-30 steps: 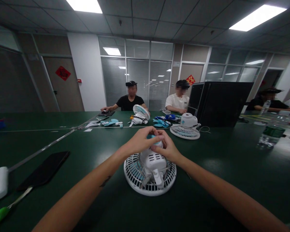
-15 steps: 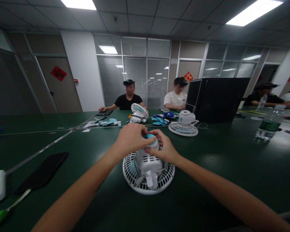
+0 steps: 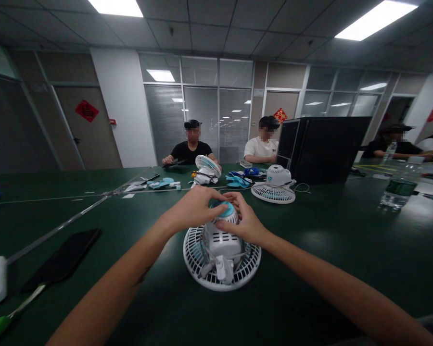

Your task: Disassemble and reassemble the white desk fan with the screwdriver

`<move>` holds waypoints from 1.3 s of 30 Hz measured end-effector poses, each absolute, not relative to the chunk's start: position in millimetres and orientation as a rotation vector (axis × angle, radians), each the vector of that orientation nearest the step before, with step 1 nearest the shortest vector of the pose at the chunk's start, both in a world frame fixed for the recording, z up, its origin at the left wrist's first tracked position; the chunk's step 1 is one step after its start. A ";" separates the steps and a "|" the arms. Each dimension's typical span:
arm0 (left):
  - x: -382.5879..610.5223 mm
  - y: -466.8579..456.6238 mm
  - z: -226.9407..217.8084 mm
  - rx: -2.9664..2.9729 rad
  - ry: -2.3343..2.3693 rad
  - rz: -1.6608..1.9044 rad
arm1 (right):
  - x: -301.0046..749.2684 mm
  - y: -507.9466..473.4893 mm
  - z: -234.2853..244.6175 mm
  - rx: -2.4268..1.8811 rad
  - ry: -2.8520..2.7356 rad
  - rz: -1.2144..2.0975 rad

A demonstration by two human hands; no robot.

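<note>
A small white electric fan (image 3: 225, 242) lies grille-down on the green table in front of me. Its grille (image 3: 222, 287) rests flat, and the slotted motor housing points up, topped by a round part with a light-blue cap (image 3: 225, 208). Around the left and far side of this top curls my left hand (image 3: 193, 206), its thumb lying across the blue cap. My right hand (image 3: 247, 218) grips the same top from the right, thumb on the near side. Some fingertips are hidden behind it. A white plug (image 3: 224, 269) and bundled cord sit against the housing's near side.
Another face-down fan (image 3: 274, 192) and a tilted fan (image 3: 207, 168) stand farther back, near blue fan blades (image 3: 238, 179). A black computer case (image 3: 321, 149) and water bottle (image 3: 399, 187) are right. A black phone (image 3: 63, 257) lies left. Co-workers sit opposite.
My left thumb has drawn back slightly to the left, baring more of the blue cap. The fan stays in place. Across the table, a person in black has lifted a dark flat object.
</note>
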State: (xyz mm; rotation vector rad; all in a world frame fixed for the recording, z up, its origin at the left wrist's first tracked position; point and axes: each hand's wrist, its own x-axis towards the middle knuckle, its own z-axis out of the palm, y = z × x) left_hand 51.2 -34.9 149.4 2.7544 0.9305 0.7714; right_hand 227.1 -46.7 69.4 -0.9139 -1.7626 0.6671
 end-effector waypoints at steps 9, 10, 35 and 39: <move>44.8 -15.7 141.1 2.539 0.522 0.701 | 230.5 -39.7 67.8 -0.831 -1.796 0.734; 44.6 -14.5 140.8 2.525 0.487 0.697 | 230.8 -39.5 67.9 -0.824 -1.803 0.708; 72.8 -40.7 135.6 2.783 1.282 0.946 | 223.7 -42.9 67.2 -0.866 -1.805 0.644; 79.7 -47.2 140.0 2.893 1.428 0.888 | 222.0 -41.6 65.5 -0.824 -1.801 0.656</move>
